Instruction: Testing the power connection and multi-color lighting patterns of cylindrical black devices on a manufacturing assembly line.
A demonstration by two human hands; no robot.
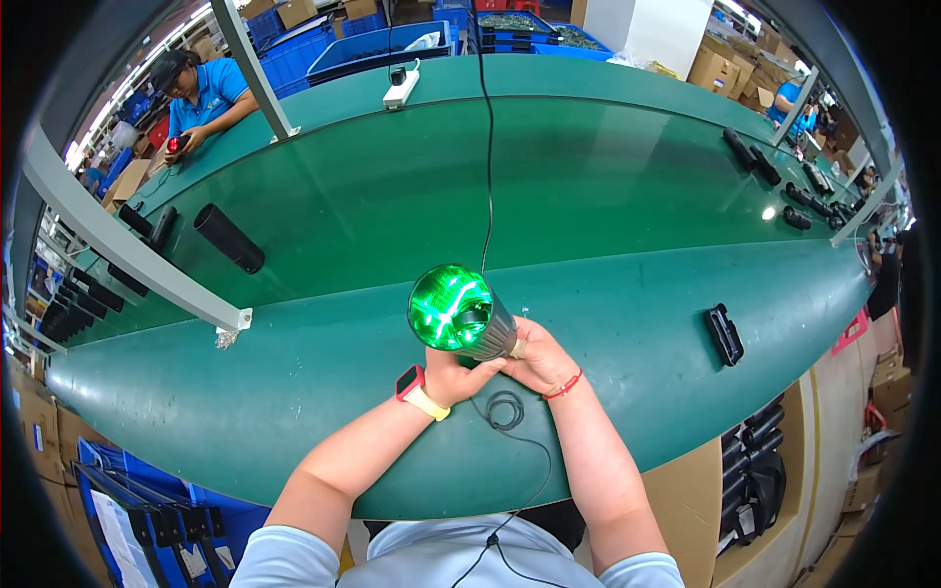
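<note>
Over the middle of the green bench (323,392), both my hands hold a dark, cylindrical lamp (495,338) with a round, glossy end glowing green. That lit end tilts up towards me and slightly left. My left hand (456,378) is closed around the lower left of the body, its thumb reaching across below. From the right, my right hand (541,361) grips the narrower lower end, with some fingers hidden behind it. A thin black cable (505,416) lies coiled on the bench below my hands.
Beyond the bench runs a green belt (372,186) with a black tube (229,238) and other dark parts. A black plastic part (723,335) lies right. A black cord (487,147) hangs ahead. Metal posts (127,225) frame the left. A co-worker (201,98) handles a red-lit object.
</note>
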